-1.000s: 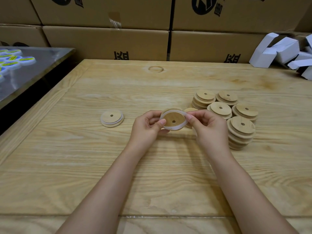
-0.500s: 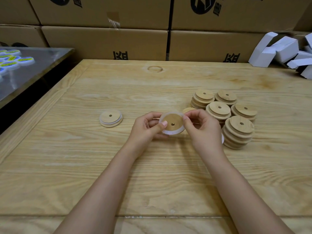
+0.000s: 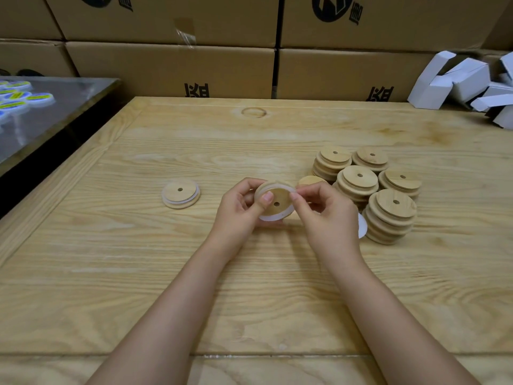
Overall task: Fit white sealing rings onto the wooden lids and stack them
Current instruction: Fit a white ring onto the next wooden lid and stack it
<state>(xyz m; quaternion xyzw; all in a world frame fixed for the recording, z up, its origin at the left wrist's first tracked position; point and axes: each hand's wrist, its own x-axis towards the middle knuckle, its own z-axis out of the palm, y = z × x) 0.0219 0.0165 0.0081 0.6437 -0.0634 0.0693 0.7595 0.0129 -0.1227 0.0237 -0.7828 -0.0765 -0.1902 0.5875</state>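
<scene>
A round wooden lid (image 3: 277, 202) with a centre hole is held above the table between both hands. A white sealing ring (image 3: 270, 217) runs round its rim. My left hand (image 3: 241, 209) grips the lid's left side, thumb on its face. My right hand (image 3: 326, 215) pinches the ring at the lid's upper right edge. One finished lid (image 3: 181, 193) with a white ring lies alone to the left. Several stacks of bare wooden lids (image 3: 388, 215) stand to the right. A white ring (image 3: 361, 225) peeks out behind my right hand.
The wooden table (image 3: 138, 273) is backed by stacked cardboard boxes (image 3: 172, 70). White folded cartons (image 3: 458, 81) lie at the back right. A grey metal surface (image 3: 50, 112) with small round packets sits beyond the table's left edge.
The lid has tilted in my hands, and the ring has been worked further round its rim. Both hands stayed at about the same spot.
</scene>
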